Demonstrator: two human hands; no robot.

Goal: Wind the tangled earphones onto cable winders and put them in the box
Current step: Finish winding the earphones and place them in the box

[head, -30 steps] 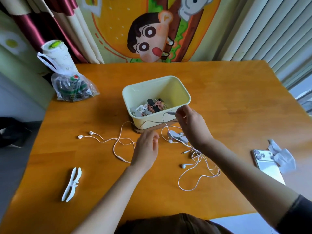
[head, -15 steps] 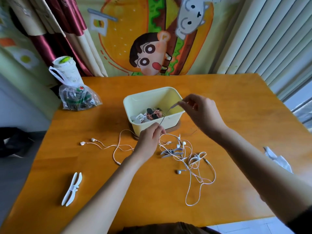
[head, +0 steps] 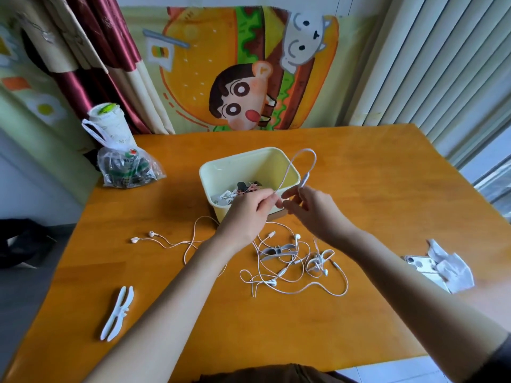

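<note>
White cable loop (head: 304,180) pinched by L hand (head: 246,214), R hand (head: 313,214), above box (head: 249,153).

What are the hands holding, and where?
One white earphone cable: left hand pinches its thin cord, right hand pinches its remote's lower end.

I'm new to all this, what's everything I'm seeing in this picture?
Table: one, orange wood, under everything.
Box: one, pale yellow, table centre.
Earphones: several, white, tangled before the box.
Cable winders: two, whitish, front left and inside the tangle.
Plastic bag: one, clear, back left.
Phone: one, white, right edge.
Crumpled paper: one, white, on the phone.
Left hand: one, pinches a raised earphone cable.
Right hand: one, pinches the same cable.
</note>
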